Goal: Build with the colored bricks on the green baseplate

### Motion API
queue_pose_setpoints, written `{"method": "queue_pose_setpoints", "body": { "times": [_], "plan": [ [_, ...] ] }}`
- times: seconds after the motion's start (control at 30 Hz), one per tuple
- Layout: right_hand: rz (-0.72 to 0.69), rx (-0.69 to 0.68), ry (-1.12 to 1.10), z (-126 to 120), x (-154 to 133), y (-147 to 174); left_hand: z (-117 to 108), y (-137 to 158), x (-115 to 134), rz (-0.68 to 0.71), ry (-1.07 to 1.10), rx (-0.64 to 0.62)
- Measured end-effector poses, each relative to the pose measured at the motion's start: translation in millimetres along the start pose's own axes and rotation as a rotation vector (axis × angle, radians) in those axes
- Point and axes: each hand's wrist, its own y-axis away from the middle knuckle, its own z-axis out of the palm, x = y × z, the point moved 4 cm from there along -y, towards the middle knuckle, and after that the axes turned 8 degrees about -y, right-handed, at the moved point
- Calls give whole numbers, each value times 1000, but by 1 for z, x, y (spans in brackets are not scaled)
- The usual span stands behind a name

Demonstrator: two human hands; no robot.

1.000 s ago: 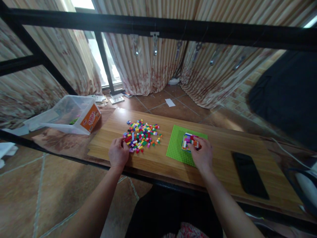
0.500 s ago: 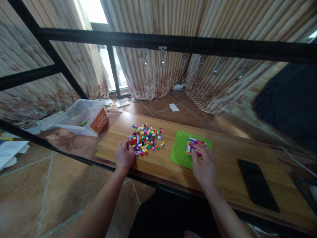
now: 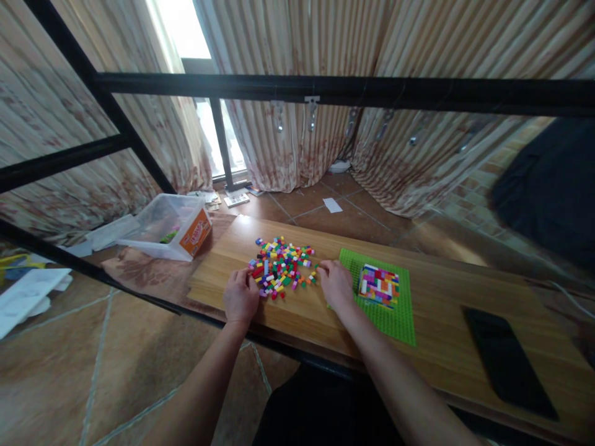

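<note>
A heap of small colourful toy bricks (image 3: 284, 267) lies loose on the wooden board. At its left edge rests my left hand (image 3: 240, 294), fingers curled in at the bricks; whatever is between its fingertips is hidden. On the heap's right side is my right hand (image 3: 335, 284), its fingers reaching toward the outermost bricks and holding nothing that I can see. My right wrist passes over the left part of a green studded baseplate (image 3: 400, 322). On that plate stands a low block built of multicoloured bricks (image 3: 379, 286), with neither hand on it.
A black phone-like slab (image 3: 509, 362) lies on the right of the wooden board (image 3: 432, 365). Beyond the left end stands a clear plastic bin (image 3: 160, 226) with an orange label. A black metal rail (image 3: 297, 87) crosses in front of the curtains.
My right hand has left the brick block on the green plate and moved left to the heap. The left hand stays by the heap. The whole view has shifted slightly.
</note>
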Motion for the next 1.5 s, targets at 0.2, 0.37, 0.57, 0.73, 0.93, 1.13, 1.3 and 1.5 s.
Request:
{"method": "queue_pose_setpoints", "body": {
  "times": [0.2, 0.37, 0.57, 0.73, 0.93, 1.13, 1.3, 1.5],
  "plan": [
    [42, -75, 60, 10, 2, -6, 1, 0, 0, 11, 6, 4],
    [33, -25, -33, 4, -1, 0, -1, 0, 0, 9, -5, 7],
    [-70, 93, -272, -33, 0, 40, -2, -1, 1, 22, -18, 11],
    [-63, 210, -235, -80, 34, 71, 0, -1, -1, 28, -21, 17],
    [-19, 273, -130, -104, 75, 70, -1, -2, 0, 29, -25, 31],
    [-26, 266, -104, -101, 81, 65, -3, -2, 2, 23, -46, 10],
    [-33, 207, -78, -105, 79, 59, -2, -1, 2, 23, -41, 8],
    [-53, 138, -58, -107, 74, 55, -3, -1, 3, 20, -25, 9]
  ]
}}
